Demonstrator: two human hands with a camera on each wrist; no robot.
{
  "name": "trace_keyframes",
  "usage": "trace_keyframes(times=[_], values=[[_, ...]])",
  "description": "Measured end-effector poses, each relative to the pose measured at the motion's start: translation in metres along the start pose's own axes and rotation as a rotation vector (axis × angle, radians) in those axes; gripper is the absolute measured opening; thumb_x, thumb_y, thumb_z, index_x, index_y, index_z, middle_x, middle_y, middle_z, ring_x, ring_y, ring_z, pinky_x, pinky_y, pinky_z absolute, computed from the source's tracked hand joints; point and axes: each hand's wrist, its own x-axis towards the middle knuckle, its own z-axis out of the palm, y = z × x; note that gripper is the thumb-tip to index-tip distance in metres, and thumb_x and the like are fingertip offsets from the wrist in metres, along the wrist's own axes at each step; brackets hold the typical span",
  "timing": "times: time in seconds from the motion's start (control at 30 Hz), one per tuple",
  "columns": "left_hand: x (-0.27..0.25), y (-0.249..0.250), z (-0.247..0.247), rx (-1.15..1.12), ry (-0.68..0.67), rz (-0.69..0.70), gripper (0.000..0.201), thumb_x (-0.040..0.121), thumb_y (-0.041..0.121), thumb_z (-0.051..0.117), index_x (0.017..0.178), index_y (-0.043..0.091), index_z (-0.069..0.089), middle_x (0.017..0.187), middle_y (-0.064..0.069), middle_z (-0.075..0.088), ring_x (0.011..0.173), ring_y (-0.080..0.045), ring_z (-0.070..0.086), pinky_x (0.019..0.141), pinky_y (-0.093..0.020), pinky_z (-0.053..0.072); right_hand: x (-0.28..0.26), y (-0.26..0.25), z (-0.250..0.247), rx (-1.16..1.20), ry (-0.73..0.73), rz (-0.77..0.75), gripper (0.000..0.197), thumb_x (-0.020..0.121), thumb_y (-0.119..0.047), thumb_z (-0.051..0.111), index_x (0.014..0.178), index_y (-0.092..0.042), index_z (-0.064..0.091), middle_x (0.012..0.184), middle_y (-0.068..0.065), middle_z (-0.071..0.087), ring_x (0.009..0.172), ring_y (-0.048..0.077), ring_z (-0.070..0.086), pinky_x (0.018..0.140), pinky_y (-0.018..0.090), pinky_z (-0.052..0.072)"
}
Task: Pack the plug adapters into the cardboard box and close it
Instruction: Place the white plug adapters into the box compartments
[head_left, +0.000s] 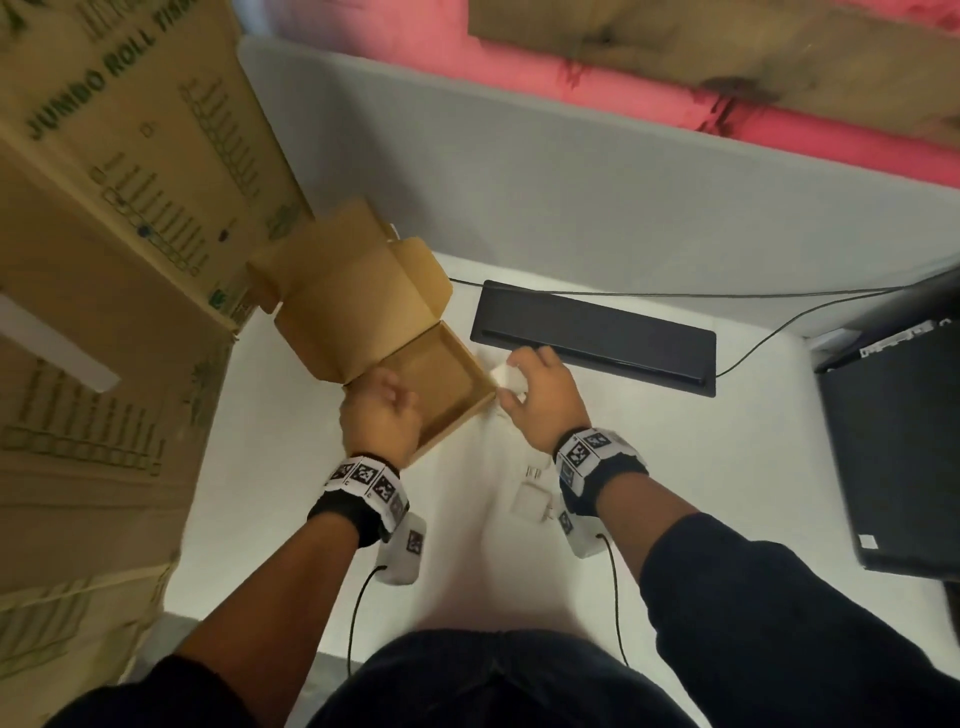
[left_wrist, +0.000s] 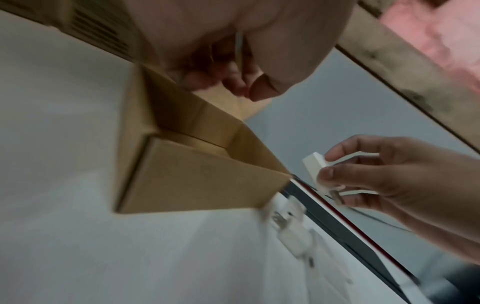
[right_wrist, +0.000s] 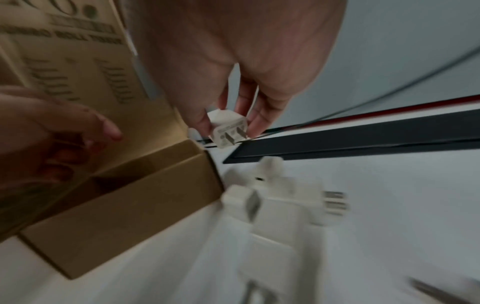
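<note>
Several adapters (head_left: 530, 500) beside cardboard box (head_left: 460, 410), left fingers (left_wrist: 205, 80) around its wall; another adapter (right_wrist: 228, 131) between right fingers (right_wrist: 257, 121).

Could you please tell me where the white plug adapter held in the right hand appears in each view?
Head: plug adapter at centre, under the right hand's fingers, beside the cardboard box.
Left wrist: plug adapter right of centre.
Right wrist: plug adapter upper centre, prongs showing.
Shared landmark: the cardboard box, just left of it.

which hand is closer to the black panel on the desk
Right. The right hand, pinching a white adapter, is at the front edge of the black panel; the left hand is farther left, holding the cardboard box.
</note>
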Motion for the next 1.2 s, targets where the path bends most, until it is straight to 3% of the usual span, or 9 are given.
trace_keyframes(times=[0.1, 0.2, 0.33, 0.43, 0.67, 0.73, 0.83, 0.97, 1.2], values=[[0.012, -0.029, -0.016, -0.06, 0.112, -0.179, 0.033, 0.083, 0.016, 0.075, 0.104, -0.001, 0.056, 0.108, -0.023, 0.063, 0.099, -0.04, 0.061, 0.077, -0.036, 0.043, 0.009, -0.033, 0.021, 0.043, -0.07, -0.06, 0.034, 0.089, -0.024, 0.068, 0.12, -0.016, 0.056, 0.116, 0.007, 0.053, 0.091, 0.024, 0.059, 0.083, 0.033, 0.05], [0.02, -0.048, -0.022, -0.121, 0.031, -0.258, 0.047, 0.085, 0.017, 0.077, 0.123, 0.001, 0.055, 0.115, -0.022, 0.066, 0.106, -0.04, 0.064, 0.086, -0.035, 0.05, 0.014, -0.052, 0.039, 0.003, -0.141, -0.105, 0.032, 0.09, -0.026, 0.066, 0.118, -0.017, 0.054, 0.115, 0.009, 0.057, 0.095, 0.028, 0.06, 0.084, 0.035, 0.051], [0.029, -0.048, -0.017, -0.166, -0.164, -0.173, 0.026, 0.085, 0.022, 0.066, 0.111, 0.027, 0.063, 0.099, -0.006, 0.066, 0.092, -0.036, 0.069, 0.08, -0.052, 0.063, 0.014, -0.053, 0.052, -0.104, -0.236, -0.069, 0.027, 0.092, -0.03, 0.062, 0.114, -0.02, 0.049, 0.109, 0.009, 0.059, 0.093, 0.031, 0.062, 0.079, 0.04, 0.054], [0.028, -0.034, -0.008, -0.145, -0.302, -0.092, 0.02, 0.088, 0.012, 0.062, 0.103, 0.026, 0.066, 0.096, -0.004, 0.064, 0.09, -0.038, 0.069, 0.071, -0.051, 0.065, 0.016, -0.048, 0.051, -0.149, -0.249, 0.002, 0.03, 0.092, -0.031, 0.063, 0.115, -0.017, 0.049, 0.108, 0.011, 0.058, 0.091, 0.032, 0.06, 0.074, 0.033, 0.047], [0.006, -0.008, 0.03, -0.079, -0.467, 0.06, 0.024, 0.085, 0.011, 0.063, 0.108, 0.015, 0.068, 0.089, 0.004, 0.069, 0.082, -0.029, 0.069, 0.078, -0.045, 0.061, 0.007, -0.022, 0.056, -0.18, -0.187, 0.224, 0.022, 0.089, -0.029, 0.067, 0.101, -0.014, 0.057, 0.102, 0.01, 0.064, 0.094, 0.029, 0.06, 0.073, 0.031, 0.042], [0.001, -0.006, 0.037, -0.075, -0.475, 0.061, 0.021, 0.084, 0.012, 0.066, 0.105, 0.016, 0.067, 0.084, 0.008, 0.068, 0.075, -0.024, 0.067, 0.076, -0.041, 0.06, 0.003, -0.017, 0.058, -0.11, -0.194, 0.261, 0.018, 0.093, -0.025, 0.063, 0.107, -0.013, 0.061, 0.102, 0.007, 0.065, 0.091, 0.025, 0.059, 0.072, 0.026, 0.037], [0.002, -0.006, 0.042, -0.021, -0.44, 0.076, 0.016, 0.085, 0.011, 0.07, 0.099, 0.014, 0.062, 0.078, 0.006, 0.064, 0.07, -0.017, 0.061, 0.069, -0.031, 0.051, -0.002, -0.014, 0.065, 0.142, -0.222, 0.265, 0.021, 0.092, -0.014, 0.059, 0.112, -0.014, 0.067, 0.105, 0.005, 0.07, 0.099, 0.023, 0.066, 0.085, 0.03, 0.051], [0.007, -0.009, 0.047, 0.079, -0.403, 0.04, 0.031, 0.081, 0.015, 0.072, 0.11, 0.018, 0.062, 0.089, -0.002, 0.069, 0.085, -0.029, 0.067, 0.077, -0.037, 0.056, -0.008, -0.011, 0.059, 0.268, -0.256, 0.227, 0.03, 0.093, -0.002, 0.055, 0.119, -0.012, 0.067, 0.113, 0.003, 0.072, 0.105, 0.017, 0.065, 0.1, 0.031, 0.05], [0.014, 0.002, 0.053, 0.174, -0.395, -0.081, 0.04, 0.08, 0.022, 0.078, 0.116, 0.019, 0.061, 0.105, -0.008, 0.071, 0.096, -0.035, 0.068, 0.086, -0.041, 0.058, -0.026, 0.007, 0.02, 0.343, -0.141, 0.231, 0.011, 0.092, -0.015, 0.065, 0.098, -0.023, 0.067, 0.092, -0.005, 0.07, 0.087, 0.011, 0.062, 0.086, 0.024, 0.05]])
